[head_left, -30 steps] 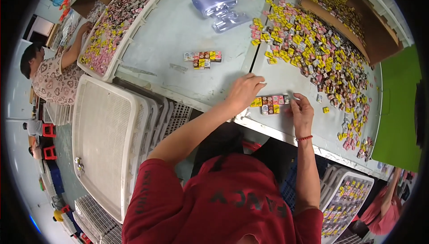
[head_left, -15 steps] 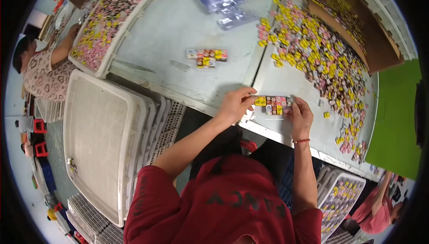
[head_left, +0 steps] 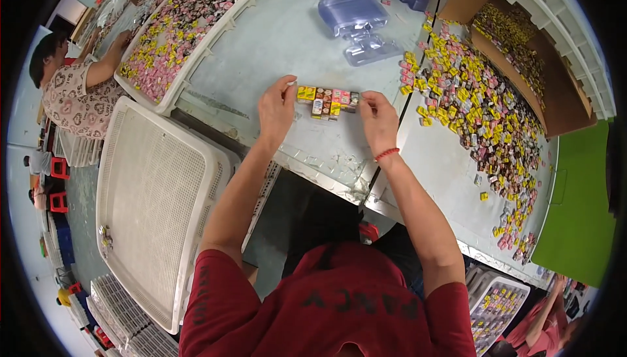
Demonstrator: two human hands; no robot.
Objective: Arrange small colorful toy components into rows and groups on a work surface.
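A T-shaped block of small coloured packs (head_left: 326, 101), yellow, brown, pink and dark, is between my hands above the left table section. Its longer row faces away from me, and a shorter row sits nearer. My left hand (head_left: 277, 110) grips the left end between thumb and forefinger. At the right end, my right hand (head_left: 379, 120), with a red bracelet (head_left: 387, 154) on its wrist, pinches the corner. Clear plastic around the packs is hard to make out. Whether another group lies underneath is hidden.
Loose coloured packs (head_left: 486, 102) spread over the right table section beside an open cardboard box (head_left: 568, 89). Clear plastic shells (head_left: 353, 14) lie at the back. A white tray (head_left: 215, 33) full of packs stands far left; stacked white crates (head_left: 157, 194) stand nearer. A co-worker (head_left: 75, 99) sits left.
Both hands have carried the block of packs leftward and away from me, from the right table section to where a separate group lay. My view has shifted slightly.
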